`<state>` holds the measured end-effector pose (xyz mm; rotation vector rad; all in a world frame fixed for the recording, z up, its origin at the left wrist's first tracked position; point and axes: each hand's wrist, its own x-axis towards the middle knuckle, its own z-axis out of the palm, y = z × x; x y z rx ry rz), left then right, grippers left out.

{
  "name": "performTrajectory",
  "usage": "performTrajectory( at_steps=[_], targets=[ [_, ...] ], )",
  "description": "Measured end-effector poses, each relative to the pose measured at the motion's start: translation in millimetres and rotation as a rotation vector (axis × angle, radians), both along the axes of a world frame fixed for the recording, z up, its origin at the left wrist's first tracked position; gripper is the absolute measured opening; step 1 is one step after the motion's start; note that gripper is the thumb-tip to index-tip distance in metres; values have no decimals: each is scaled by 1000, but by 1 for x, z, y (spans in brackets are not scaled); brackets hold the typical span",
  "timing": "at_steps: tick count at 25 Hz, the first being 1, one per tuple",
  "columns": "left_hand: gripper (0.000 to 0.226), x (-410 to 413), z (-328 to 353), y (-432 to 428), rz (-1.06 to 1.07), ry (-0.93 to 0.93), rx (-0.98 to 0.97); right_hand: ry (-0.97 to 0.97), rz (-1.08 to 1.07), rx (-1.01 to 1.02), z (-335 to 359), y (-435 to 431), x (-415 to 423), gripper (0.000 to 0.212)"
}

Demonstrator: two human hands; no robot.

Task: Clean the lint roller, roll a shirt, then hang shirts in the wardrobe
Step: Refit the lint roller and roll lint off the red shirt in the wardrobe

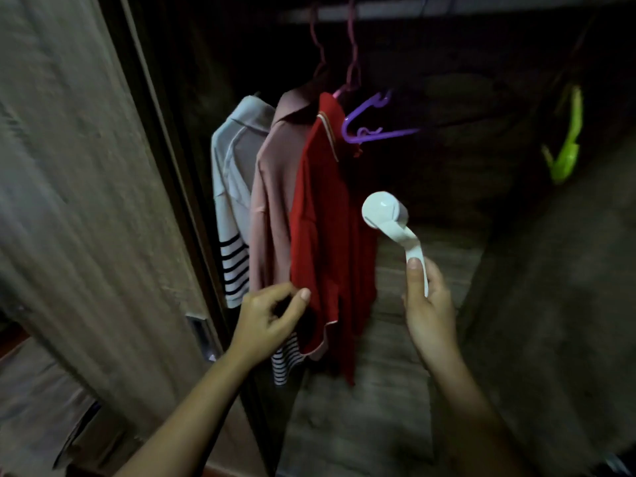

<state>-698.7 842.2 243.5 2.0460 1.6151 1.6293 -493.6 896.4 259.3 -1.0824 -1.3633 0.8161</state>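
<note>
White plastic lint roller [389, 218] held in right hand [428, 304]; left hand [268, 318], grip unclear, should pull red shirt [327, 218] taut by its hem.

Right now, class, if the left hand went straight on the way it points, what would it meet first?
The left hand points up and right at the red shirt, near its lower edge, so it would probably meet that first. Depth is unclear; it may already touch.
</note>
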Motion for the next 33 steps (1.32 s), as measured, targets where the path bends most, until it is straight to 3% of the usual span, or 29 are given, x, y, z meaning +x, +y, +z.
performTrajectory(
  at_steps=[4, 9, 12, 16, 24, 30, 33],
  targets=[
    [26, 42, -7, -8, -160, 64, -24, -39, -216, 12, -12, -55, 37, 21],
    [42, 111, -54, -41, -405, 267, -222, -105, -552, -147, -64, -178, 90, 26],
    [50, 149, -76, -52, -465, 334, -330, -194, -598, -217, -84, -230, 113, 27],
    [58, 253, -110, -128, -758, 434, -484, -254, -857, -384, -124, -359, 181, 23],
    [60, 434, -167, -309, -1065, 589, -444, -425, -1175, -723, -192, -573, 312, 36],
    [49, 567, -232, -431, -1230, 764, -523, -581, -1219, -857, -237, -713, 431, 40],
    [56, 619, -244, -474, -1194, 840, -582, -663, -1211, -897, -260, -749, 487, 43]
  ],
)
